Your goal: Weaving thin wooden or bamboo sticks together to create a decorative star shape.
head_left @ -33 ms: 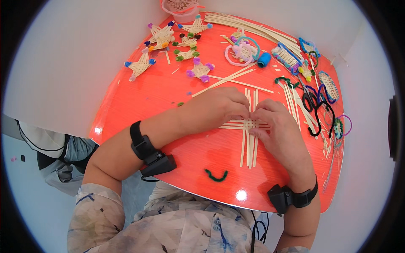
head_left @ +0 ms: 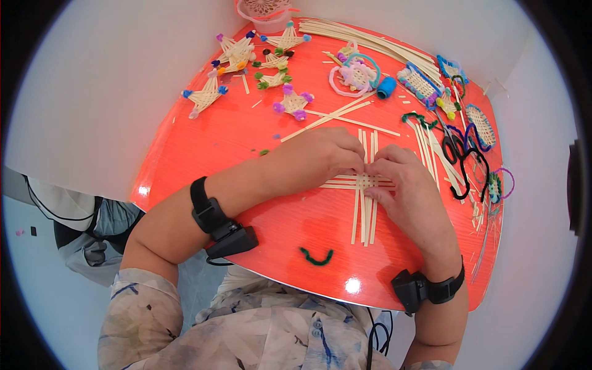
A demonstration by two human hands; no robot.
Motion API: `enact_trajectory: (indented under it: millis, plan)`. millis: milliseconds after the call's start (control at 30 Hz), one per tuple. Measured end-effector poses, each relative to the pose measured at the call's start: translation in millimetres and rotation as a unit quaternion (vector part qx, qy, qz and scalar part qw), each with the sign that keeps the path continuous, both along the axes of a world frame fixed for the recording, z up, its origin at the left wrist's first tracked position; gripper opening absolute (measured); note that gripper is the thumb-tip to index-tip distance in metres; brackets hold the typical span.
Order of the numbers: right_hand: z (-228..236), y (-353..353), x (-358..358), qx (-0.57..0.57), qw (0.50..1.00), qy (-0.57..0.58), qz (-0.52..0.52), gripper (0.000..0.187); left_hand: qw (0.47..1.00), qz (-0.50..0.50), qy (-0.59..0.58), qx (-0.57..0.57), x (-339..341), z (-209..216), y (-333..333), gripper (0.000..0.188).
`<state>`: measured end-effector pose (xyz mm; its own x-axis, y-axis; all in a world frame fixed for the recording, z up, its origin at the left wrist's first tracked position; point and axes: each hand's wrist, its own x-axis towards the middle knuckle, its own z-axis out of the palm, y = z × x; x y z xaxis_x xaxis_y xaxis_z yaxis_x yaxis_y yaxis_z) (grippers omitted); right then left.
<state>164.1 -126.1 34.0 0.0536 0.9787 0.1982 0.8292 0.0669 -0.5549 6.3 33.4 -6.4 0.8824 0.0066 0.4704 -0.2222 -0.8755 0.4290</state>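
Strips (head_left: 367, 213) lie woven crosswise. Your left hand (head_left: 336, 151), curled, touches them, grip unclear; your right hand (head_left: 401, 185), half-spread, touches also.

On my red counter (head_left: 290, 228), the pale crossed-strip weave (head_left: 367, 181) lies between my left grip (head_left: 338, 152) and my right grip (head_left: 404, 187). Pale star-shaped weavings (head_left: 293, 103) with fuzzy tips sit far left, the long pale strip bundle (head_left: 373, 42) far right, black-handled scissors (head_left: 448, 140) right, a U-shaped dark-green fuzzy stem (head_left: 317, 263) near me.
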Motion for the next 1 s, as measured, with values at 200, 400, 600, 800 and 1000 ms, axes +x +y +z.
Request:
enact_trajectory:
  millis: [200, 400, 600, 800, 1000]
  plan:
    - [-0.9, 0.4, 0.3, -0.015, 1.0, 0.012, -0.005, 0.027, 1.0, 0.017, 0.006, -0.002, 0.6, -1.6, -1.4, 0.015]
    - [0.6, 1.4, -1.5, -0.021, 1.0, 0.013, -0.005, 0.026, 0.998, 0.004, 0.0, 0.062, 0.4, 1.4, 0.3, 0.021]
    - [-0.3, 0.0, 0.3, -0.018, 1.0, 0.011, -0.007, 0.026, 0.998, 0.002, 0.006, 0.068, 2.8, -0.4, 0.8, 0.02]
    - [0.6, 0.5, -0.8, -0.018, 1.0, 0.004, -0.006, 0.027, 0.999, 0.002, 0.014, 0.046, 0.9, 1.1, 0.8, 0.017]
    - [-0.3, 0.6, -0.9, -0.014, 1.0, -0.001, -0.004, 0.028, 0.999, 0.008, 0.016, 0.041, 0.8, 0.9, 0.4, 0.014]
